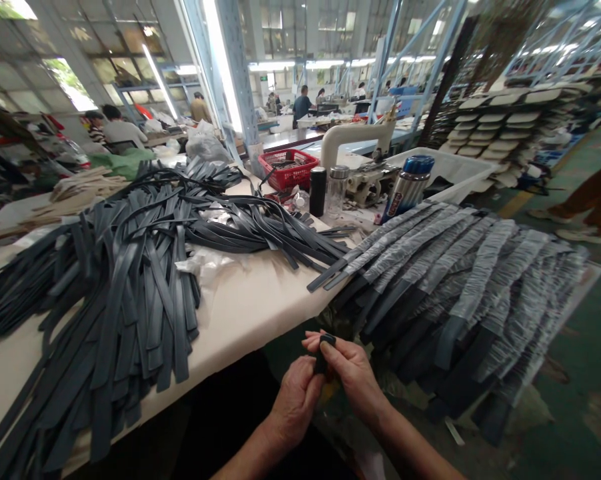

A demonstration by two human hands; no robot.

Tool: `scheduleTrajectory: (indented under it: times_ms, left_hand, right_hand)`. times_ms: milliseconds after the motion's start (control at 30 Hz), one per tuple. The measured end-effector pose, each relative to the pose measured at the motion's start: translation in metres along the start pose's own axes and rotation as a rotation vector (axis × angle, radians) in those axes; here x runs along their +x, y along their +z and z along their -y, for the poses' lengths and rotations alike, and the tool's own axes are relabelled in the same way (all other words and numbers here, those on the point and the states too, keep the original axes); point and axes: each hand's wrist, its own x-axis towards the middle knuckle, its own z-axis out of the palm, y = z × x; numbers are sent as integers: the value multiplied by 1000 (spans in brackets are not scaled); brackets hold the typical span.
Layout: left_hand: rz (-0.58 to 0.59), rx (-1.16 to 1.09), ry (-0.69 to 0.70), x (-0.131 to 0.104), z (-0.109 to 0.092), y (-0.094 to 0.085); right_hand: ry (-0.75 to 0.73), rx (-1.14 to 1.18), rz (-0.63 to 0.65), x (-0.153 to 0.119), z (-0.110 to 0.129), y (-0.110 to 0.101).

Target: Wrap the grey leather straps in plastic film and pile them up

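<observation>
A dark strap (322,363) is held upright in front of my lap, only a short length of it showing between my hands. My left hand (294,397) is closed around its lower part. Higher up, the thumb and fingers of my right hand (353,370) pinch the strap's end. To the left, a big heap of loose dark grey straps (130,280) covers much of the table and hangs over its front edge. On my right lies a pile of similar straps wrapped in wrinkled clear plastic (480,267), their dark ends sticking out.
A pale table (250,300) runs in front of me. Toward its back stand a red basket (288,168), a black bottle (317,191), a clear jar (337,190), a blue-and-steel flask (410,187) and a sewing machine (368,173). Behind the wrapped pile is a white bin (460,170). Several people sit farther off.
</observation>
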Motion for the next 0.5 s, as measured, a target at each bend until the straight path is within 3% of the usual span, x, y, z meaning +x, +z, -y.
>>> scheduleTrajectory:
  times_ms: [233,400,500]
  left_hand:
    - [52,307,208,-16,4,-5]
    - [105,346,210,-21,17,-7]
    - [78,206,151,-24,23,-4]
  right_hand:
    - [-82,39,-23,1,16,-3]
    - [-193,50,-52,2,30,-14]
    - [-222,82,-60,-1,45,-18]
